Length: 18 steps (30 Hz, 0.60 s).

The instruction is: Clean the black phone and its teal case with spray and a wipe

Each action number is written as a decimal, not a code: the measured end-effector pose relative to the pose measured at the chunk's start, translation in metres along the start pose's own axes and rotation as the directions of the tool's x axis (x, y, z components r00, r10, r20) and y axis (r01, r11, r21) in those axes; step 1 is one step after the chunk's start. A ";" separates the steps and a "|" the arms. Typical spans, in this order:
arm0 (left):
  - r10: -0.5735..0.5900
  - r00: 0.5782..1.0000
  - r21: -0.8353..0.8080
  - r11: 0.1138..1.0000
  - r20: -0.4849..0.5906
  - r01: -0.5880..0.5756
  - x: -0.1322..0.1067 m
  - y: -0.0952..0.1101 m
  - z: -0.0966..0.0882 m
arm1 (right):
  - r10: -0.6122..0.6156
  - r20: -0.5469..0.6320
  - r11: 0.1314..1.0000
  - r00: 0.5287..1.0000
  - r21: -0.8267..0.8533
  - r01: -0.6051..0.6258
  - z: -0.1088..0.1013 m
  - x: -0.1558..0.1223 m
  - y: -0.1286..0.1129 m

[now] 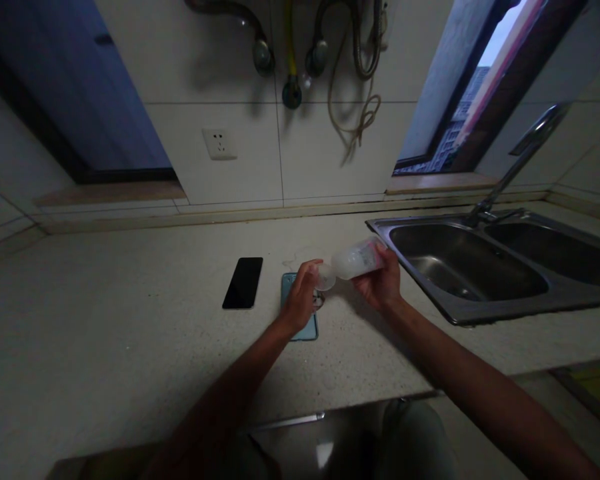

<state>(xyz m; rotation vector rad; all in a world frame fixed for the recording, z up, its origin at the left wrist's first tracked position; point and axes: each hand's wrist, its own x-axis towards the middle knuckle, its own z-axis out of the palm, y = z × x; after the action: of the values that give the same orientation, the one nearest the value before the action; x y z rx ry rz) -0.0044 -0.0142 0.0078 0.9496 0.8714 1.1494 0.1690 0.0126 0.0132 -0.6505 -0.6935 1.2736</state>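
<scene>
My right hand [380, 280] is wrapped round a translucent whitish bottle [355, 260] with a pink-marked label, tilted so its mouth end points left. Between the fingers of my left hand [303, 293] is a small clear cap [325, 277], held close to the bottle's mouth; whether the two touch I cannot tell. Below my left hand a light-blue phone case [307, 330] with a picture on it lies on the counter, partly hidden by the hand. A black phone [243, 283] lies flat to the left of the case.
The pale speckled countertop [130, 320] runs up to a tiled wall with a power socket [219, 144]. To the right is a steel double sink [460, 313] with a faucet [510, 167]. Pipes and a tied cord [363, 123] hang on the wall between two windows.
</scene>
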 end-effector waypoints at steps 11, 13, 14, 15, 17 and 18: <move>-0.169 0.985 -0.481 0.866 -0.025 0.137 0.022 0.015 -0.019 | -0.028 -0.011 0.993 1.000 0.114 0.030 -0.022 0.024 -0.023; -0.186 0.982 -0.484 0.863 -0.037 0.145 0.021 0.014 -0.019 | -0.097 -0.013 0.994 0.995 0.057 0.097 -0.022 0.024 -0.026; -0.201 0.979 -0.485 0.861 -0.043 0.155 0.020 0.013 -0.018 | -0.129 -0.013 0.991 0.992 0.024 0.129 -0.020 0.022 -0.028; -0.220 0.975 -0.485 0.857 -0.041 0.173 0.020 0.013 -0.017 | -0.168 -0.009 0.986 0.986 -0.014 0.168 -0.017 0.019 -0.029; -0.253 0.967 -0.487 0.848 -0.024 0.210 0.019 0.011 -0.015 | -0.261 0.022 0.959 0.965 -0.112 0.262 -0.010 0.011 -0.031; -0.258 0.966 -0.490 0.843 -0.011 0.220 0.018 0.010 -0.014 | -0.304 0.058 0.936 0.951 -0.169 0.309 -0.007 0.007 -0.030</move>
<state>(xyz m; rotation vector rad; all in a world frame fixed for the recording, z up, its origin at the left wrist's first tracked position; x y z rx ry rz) -0.0171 0.0073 0.0112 0.3698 0.6880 1.1171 0.1943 0.0135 0.0327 -0.6388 -0.9036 0.9410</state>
